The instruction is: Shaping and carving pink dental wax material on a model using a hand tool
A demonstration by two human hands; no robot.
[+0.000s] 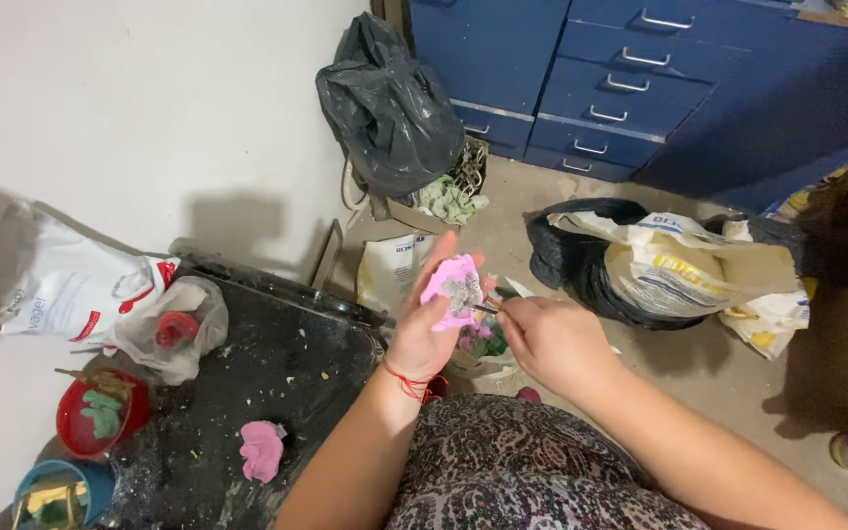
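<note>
Above lap, near dark surface edge: left hand grasps pink mould, cupped face-up. Right hand pinches thin tool, tip at mould's grey centre. Judgement: keep mould steady, pick with short light strokes, don't gouge. Around: second pink mould on surface, red bowl, white bag, black sacks on floor. Nothing blocks hands.

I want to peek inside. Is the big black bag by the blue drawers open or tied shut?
Shut. The black bag is bunched closed at its top, and nothing inside shows.
</note>
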